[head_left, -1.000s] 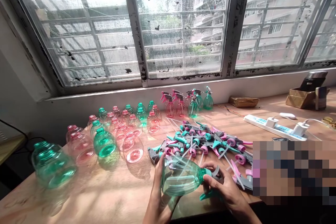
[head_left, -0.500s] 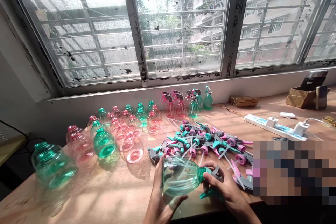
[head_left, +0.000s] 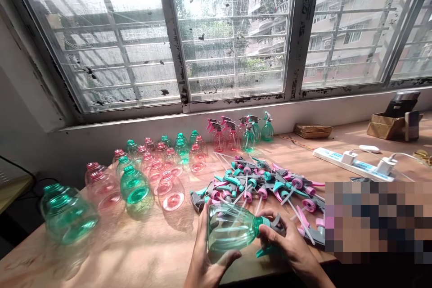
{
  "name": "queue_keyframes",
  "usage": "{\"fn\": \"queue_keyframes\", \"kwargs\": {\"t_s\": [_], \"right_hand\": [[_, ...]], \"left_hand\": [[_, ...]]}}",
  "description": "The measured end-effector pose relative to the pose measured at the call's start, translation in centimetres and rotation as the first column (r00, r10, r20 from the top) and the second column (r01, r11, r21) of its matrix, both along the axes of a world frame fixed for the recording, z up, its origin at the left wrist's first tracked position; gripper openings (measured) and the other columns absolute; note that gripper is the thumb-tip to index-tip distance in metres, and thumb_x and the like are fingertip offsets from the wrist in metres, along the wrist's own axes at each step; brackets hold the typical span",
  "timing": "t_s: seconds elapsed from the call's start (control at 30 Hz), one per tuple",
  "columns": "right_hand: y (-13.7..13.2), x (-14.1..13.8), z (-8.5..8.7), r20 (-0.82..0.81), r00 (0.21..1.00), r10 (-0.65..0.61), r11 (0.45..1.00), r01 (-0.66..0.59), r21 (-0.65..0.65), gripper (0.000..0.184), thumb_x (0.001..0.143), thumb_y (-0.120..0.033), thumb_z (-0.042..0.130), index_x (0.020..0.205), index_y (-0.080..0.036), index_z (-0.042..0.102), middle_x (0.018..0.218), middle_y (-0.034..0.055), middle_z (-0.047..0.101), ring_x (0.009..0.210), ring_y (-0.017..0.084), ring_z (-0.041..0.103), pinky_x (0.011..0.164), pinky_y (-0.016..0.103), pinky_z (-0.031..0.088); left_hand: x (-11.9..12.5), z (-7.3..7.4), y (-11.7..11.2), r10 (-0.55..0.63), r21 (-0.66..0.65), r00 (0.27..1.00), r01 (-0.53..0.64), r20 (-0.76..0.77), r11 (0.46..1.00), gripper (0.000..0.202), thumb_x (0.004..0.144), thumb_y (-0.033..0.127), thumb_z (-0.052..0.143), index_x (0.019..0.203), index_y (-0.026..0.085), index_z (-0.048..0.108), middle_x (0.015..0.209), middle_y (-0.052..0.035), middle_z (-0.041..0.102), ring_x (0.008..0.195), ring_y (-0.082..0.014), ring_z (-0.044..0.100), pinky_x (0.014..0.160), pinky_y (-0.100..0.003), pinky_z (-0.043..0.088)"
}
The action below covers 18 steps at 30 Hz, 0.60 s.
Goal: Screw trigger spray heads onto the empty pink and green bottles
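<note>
A clear green spray bottle (head_left: 232,230) lies sideways in the air above the table's front edge, its neck pointing right. My left hand (head_left: 211,252) cups its base, thumb below and fingers behind. At the neck, my right hand (head_left: 281,238) has its thumb and fingers closed around the teal collar of a grey-and-teal trigger sprayer (head_left: 266,251). The sprayer's head is partly hidden by that hand. Just beyond the bottle spreads a heap of loose trigger sprayers (head_left: 249,180) in pink, teal and grey, with white dip tubes.
Open-necked green bottles (head_left: 135,189) and pink bottles (head_left: 171,193) stand in rows at left. Several bottles with sprayers fitted (head_left: 232,137) stand by the window wall. A power strip (head_left: 354,164), a cardboard box (head_left: 386,126) and a flat brown packet (head_left: 313,131) are at right. A blurred patch covers the lower right.
The bottle and both hands have barely shifted; the right-hand fingers have moved slightly around the sprayer collar. Everything else on the table stays where it was.
</note>
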State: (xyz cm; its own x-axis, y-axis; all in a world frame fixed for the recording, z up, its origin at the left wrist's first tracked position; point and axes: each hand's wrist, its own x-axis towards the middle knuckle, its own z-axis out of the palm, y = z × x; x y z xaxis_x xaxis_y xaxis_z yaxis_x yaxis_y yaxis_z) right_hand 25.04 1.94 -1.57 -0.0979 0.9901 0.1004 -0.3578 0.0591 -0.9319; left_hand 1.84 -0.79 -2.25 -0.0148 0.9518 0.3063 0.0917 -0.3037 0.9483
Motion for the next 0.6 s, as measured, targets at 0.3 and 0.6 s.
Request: {"fn": "queue_keyframes", "kwargs": {"t_s": [0.3, 0.6], "right_hand": [[0.27, 0.04, -0.26, -0.007, 1.000, 0.007, 0.999, -0.007, 0.034, 0.045, 0.078, -0.053, 0.093, 0.101, -0.019, 0.073, 0.063, -0.0027, 0.073, 0.054, 0.015, 0.069, 0.056, 0.026, 0.055], [-0.05, -0.10, 0.10, -0.014, 1.000, 0.012, 1.000, -0.012, -0.026, 0.051, 0.070, -0.055, 0.098, 0.097, -0.019, 0.073, 0.060, -0.0029, 0.075, 0.053, 0.015, 0.069, 0.054, 0.024, 0.054]], "left_hand": [[0.12, -0.46, 0.08, -0.070, 0.023, 0.998, 0.070, 0.008, 0.997, 0.091, 0.097, 0.056, 0.069, 0.169, 0.044, 0.015, 0.177, -0.0058, 0.030, 0.156, -0.0396, 0.041, 0.129, -0.058, 0.032], [-0.25, -0.20, 0.23, -0.047, -0.030, 0.999, 0.047, 0.016, 0.998, 0.102, 0.083, 0.052, 0.087, 0.166, 0.041, 0.029, 0.172, -0.0076, 0.039, 0.157, -0.0398, 0.038, 0.132, -0.056, 0.027]]}}
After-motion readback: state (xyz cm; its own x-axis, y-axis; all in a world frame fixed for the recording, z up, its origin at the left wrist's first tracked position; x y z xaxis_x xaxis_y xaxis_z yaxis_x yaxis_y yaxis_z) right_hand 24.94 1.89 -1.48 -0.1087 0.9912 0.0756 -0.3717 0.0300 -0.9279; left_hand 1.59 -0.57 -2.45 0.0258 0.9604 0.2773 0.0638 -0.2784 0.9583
